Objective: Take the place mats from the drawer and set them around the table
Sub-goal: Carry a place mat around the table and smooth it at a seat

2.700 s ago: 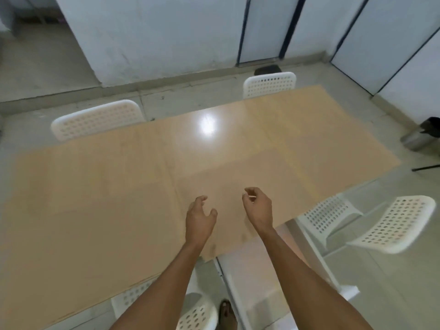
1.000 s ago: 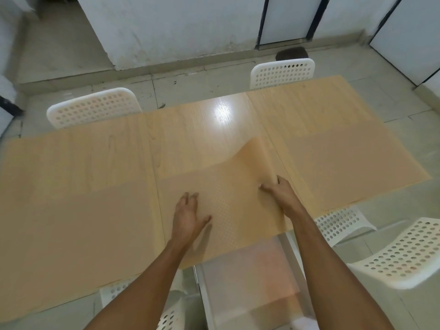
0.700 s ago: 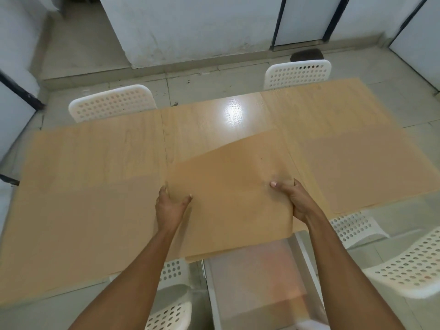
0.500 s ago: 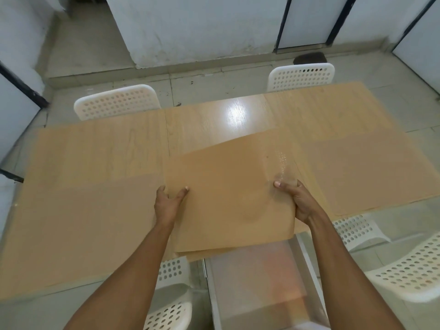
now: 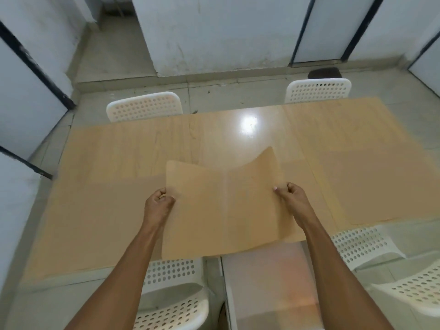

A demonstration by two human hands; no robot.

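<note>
Our left hand and right hand each pinch a side edge of 1 mat, lifted and sagging over the table. We judge this the carrying step; next we need a bare place to lay it flat.

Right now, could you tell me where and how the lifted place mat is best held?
By its two short side edges, one hand coming in from each side. The place mat is thin and floppy, sagging along its middle, so the left hand and right hand pinching opposite edges keep it spread.
</note>
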